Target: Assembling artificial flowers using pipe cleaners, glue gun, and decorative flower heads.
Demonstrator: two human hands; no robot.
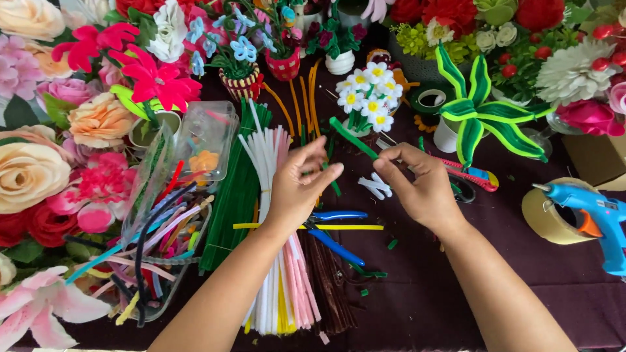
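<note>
My right hand (pixel 420 186) pinches the lower end of a green pipe cleaner stem (pixel 352 137), which slants up and to the left. My left hand (pixel 301 186) hovers just left of it, fingers apart and curled, holding nothing. Between the hands lies a small white pipe cleaner piece (pixel 376 186). Under them sit blue-handled pliers (pixel 336 234) and a yellow pipe cleaner (pixel 352 227). Bundles of white, pink and green pipe cleaners (pixel 277 261) lie beneath my left forearm.
A blue glue gun (pixel 596 218) rests on a tape roll (pixel 546 218) at right. A clear box of mixed pipe cleaners (pixel 156 254) sits left. Finished flowers ring the dark cloth: a white daisy pot (pixel 367 98), a green striped plant (pixel 479 114), and roses at left.
</note>
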